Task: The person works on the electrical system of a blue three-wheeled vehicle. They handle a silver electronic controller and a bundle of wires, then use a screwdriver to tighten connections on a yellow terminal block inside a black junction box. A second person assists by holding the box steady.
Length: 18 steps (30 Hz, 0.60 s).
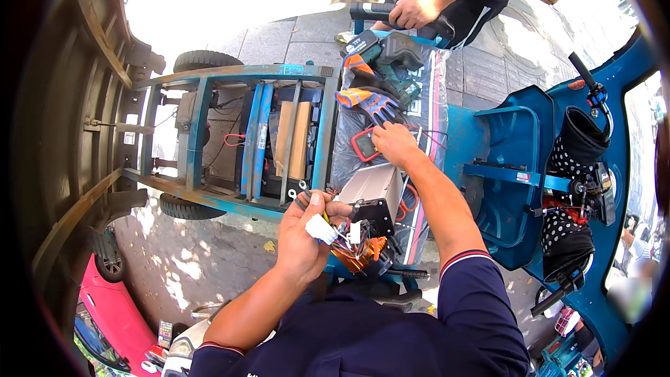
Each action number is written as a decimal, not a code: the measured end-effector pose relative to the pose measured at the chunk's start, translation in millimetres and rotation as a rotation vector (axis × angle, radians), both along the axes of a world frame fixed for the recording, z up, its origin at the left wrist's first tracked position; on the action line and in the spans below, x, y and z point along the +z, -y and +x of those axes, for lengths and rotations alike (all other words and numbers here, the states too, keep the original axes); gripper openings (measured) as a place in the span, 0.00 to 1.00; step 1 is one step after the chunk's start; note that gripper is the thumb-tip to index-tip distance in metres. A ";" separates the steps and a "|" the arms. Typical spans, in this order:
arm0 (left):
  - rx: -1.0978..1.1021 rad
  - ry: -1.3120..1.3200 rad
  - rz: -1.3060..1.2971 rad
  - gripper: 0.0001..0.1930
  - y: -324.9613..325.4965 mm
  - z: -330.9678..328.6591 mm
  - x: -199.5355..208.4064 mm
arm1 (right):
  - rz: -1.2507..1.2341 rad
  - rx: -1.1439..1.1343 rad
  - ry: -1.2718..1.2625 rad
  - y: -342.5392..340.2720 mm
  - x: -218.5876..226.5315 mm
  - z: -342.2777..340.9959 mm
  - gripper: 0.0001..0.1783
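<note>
My left hand (305,234) is closed on a cable with metal ring terminals (302,184) sticking out past the fingertips. White plug connectors (321,229) and a bundle of coloured wires (352,255) hang beside that hand, near a black box with a flat plate (373,218). My right hand (396,144) reaches forward, its fingers bent and closed at the edge of a red-framed multimeter (364,145); the palm hides part of the grip. A pale open box (370,187) stands between the hands, with an orange-red cable (408,204) next to it.
Orange-and-grey work gloves (368,102) and a teal cordless tool (399,84) lie beyond the multimeter on a plastic-covered seat (431,91). A blue tricycle frame (258,202) stands left, handlebars (597,94) right. Another person's hand (414,11) rests on a bar ahead.
</note>
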<state>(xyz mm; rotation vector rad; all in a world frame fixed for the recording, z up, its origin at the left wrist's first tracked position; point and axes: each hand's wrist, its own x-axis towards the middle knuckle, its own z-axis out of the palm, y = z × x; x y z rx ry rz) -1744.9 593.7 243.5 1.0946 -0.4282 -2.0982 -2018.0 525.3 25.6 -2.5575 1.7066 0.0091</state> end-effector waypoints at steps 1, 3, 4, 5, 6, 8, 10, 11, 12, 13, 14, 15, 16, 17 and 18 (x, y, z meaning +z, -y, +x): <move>0.001 -0.007 -0.006 0.10 -0.6 -1.4 1.1 | 0.005 -0.003 0.006 0.2 0.5 0.8 0.09; -0.004 -0.021 -0.004 0.11 -2.4 -2.4 -1.1 | -0.003 -0.091 0.037 -4.6 -0.6 -0.9 0.08; -0.001 -0.016 -0.005 0.11 -2.7 -3.3 -0.2 | 0.010 -0.209 0.143 -8.8 -1.2 -2.2 0.08; 0.004 -0.006 -0.005 0.12 -3.3 -2.8 1.3 | 0.022 -0.326 0.255 -13.5 1.8 1.3 0.08; 0.010 0.002 -0.006 0.12 -2.6 -2.7 1.8 | 0.033 -0.440 0.365 -16.7 9.7 5.9 0.08; 0.032 -0.020 -0.003 0.11 -2.9 3.9 0.2 | 0.080 -0.606 0.828 -36.8 29.4 12.7 0.13; 0.046 -0.003 -0.018 0.11 -1.6 7.4 1.1 | 0.050 -0.590 1.134 -67.6 53.1 20.7 0.17; 0.062 0.006 -0.014 0.10 0.1 7.9 2.1 | 0.040 -0.486 1.116 -87.8 73.8 26.8 0.21; 0.074 0.014 -0.007 0.10 2.2 5.9 3.2 | 0.029 -0.388 1.093 -110.9 95.6 32.1 0.24; 0.081 0.023 -0.002 0.10 4.0 3.1 4.5 | 0.004 -0.344 1.077 -129.9 110.9 38.8 0.30; 0.058 0.004 -0.004 0.10 5.7 0.7 3.9 | -0.025 -0.299 1.060 -143.3 122.9 44.3 0.35; 0.031 -0.020 -0.004 0.10 7.1 -2.2 1.1 | -0.024 -0.330 0.994 -153.7 132.7 48.0 0.39; 0.006 -0.040 -0.006 0.10 8.8 -5.9 0.8 | -0.024 -0.358 0.932 -161.2 140.9 51.8 0.43; -0.012 0.017 0.016 0.10 8.2 -18.1 8.5 | -0.026 -0.395 0.864 -167.2 146.2 51.4 0.48; -0.073 -0.066 -0.007 0.10 8.0 -23.4 11.9 | -0.029 -0.414 0.898 -167.8 146.5 47.1 0.52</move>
